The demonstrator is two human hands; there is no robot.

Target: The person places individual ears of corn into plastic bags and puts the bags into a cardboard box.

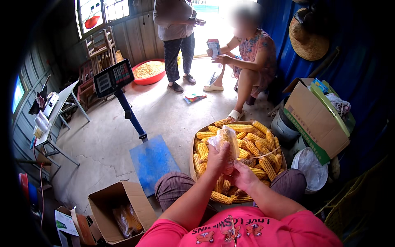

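Observation:
A clear plastic bag with a corn cob inside is held upright between my two hands. My left hand wraps the bag's left side, the thumb lying across its front. Lower down, my right hand pinches the bag near its bottom end. Directly beneath both hands stands a wide round container heaped with yellow corn cobs. It sits between my knees, and my forearms hide part of the near cobs.
On the left are a platform scale, its display, an open cardboard box with bagged corn, and a folding table. A seated person holds packets; another person stands near a red basin of kernels. Buckets stand right.

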